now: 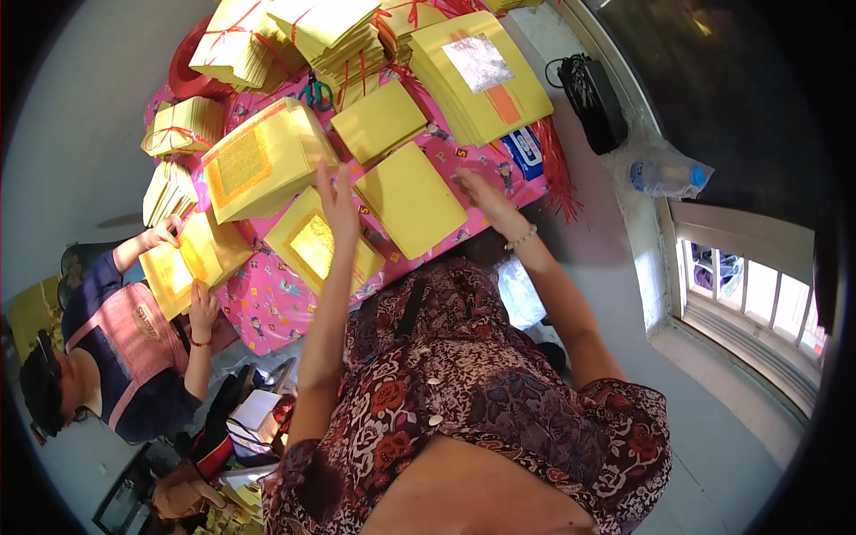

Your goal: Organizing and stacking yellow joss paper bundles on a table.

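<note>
On the pink patterned tablecloth before me lies a plain yellow paper stack. My left hand is upright at its left side, fingers stretched out and holding nothing. Off the stack's right side, my right hand is open too, apart from the paper, with a beaded bracelet on the wrist. Partly hidden behind my left hand and forearm is a yellow sheet with a gold foil square. Beyond the plain stack sits a smaller yellow paper stack. To the left is a thick yellow stack with a gold square.
A co-worker at the left handles a folded yellow sheet. Tied yellow bundles, green-handled scissors and a silver-foiled stack fill the far side. Red strings hang at the right edge; a bagged bottle lies on the sill.
</note>
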The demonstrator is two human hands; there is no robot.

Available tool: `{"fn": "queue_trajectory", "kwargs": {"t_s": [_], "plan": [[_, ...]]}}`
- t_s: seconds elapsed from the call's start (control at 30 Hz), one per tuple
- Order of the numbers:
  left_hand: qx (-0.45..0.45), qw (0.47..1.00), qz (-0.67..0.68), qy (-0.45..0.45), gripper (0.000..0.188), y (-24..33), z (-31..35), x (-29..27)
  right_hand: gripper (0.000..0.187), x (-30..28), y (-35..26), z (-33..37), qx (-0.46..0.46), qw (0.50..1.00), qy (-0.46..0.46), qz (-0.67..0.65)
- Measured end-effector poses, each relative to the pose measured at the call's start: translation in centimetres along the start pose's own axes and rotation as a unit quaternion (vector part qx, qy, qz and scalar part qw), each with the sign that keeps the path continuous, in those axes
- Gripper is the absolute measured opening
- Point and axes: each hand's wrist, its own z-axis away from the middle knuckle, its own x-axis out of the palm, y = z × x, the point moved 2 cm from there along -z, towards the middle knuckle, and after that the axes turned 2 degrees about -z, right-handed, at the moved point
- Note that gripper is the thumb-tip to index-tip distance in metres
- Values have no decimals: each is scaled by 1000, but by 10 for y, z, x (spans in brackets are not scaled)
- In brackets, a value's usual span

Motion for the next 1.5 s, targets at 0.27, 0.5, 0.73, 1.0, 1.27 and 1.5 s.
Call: {"fn": "queue_trajectory", "kwargs": {"t_s": [0.27,0.5,0.73,1.0,1.27,1.5], "plan": [[-93,969,230,0,93,-26,78,58,54,77,-47,-4,55,980,-157,110],[-119,956,268,22,80,-31,76,60,59,79,-31,-9,-33,983,-122,135],[-140,951,275,25,72,-49,69,55,61,63,-17,-26,95,966,-215,108],[-148,937,314,-33,68,-52,75,51,62,58,-10,-19,127,959,-254,9],[-224,864,446,-70,77,-82,78,59,60,55,-1,-16,152,966,-209,-15],[-207,873,437,-61,73,-75,72,58,61,54,-11,-24,156,960,-233,15]]}}
